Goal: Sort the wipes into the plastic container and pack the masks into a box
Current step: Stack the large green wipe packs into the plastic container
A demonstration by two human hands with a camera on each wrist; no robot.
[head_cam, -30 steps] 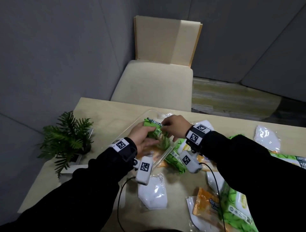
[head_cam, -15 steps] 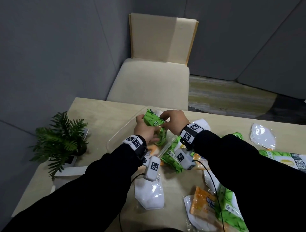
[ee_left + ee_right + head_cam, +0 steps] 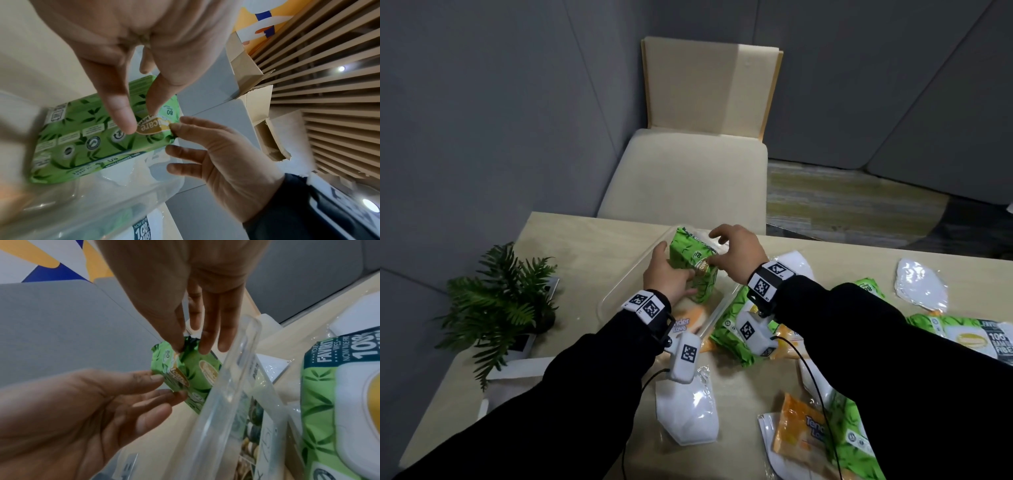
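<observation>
A green wipes pack point(image 3: 688, 253) stands on edge inside the clear plastic container point(image 3: 619, 287). My left hand point(image 3: 667, 277) holds its near side between thumb and fingers. My right hand point(image 3: 732, 250) pinches its upper right corner. In the left wrist view my left hand point(image 3: 138, 118) has thumb and forefinger on the printed face of the pack point(image 3: 82, 138). The right wrist view shows my right hand point(image 3: 191, 347) nipping the crumpled end of the pack point(image 3: 193, 369) behind the container wall point(image 3: 236, 369). An orange wipes pack point(image 3: 688, 322) lies in the container.
Wrapped white masks point(image 3: 686, 411) point(image 3: 921, 284) lie on the table, with more green point(image 3: 732, 325) and orange point(image 3: 804, 435) wipes packs near the container. A potted plant point(image 3: 500, 301) stands at the left edge, a chair point(image 3: 688, 171) beyond. A torn cardboard box point(image 3: 252, 91) shows by my left wrist.
Both hands have carried the green pack farther from me over the container and turned it more upright. The right fingers have spread.
</observation>
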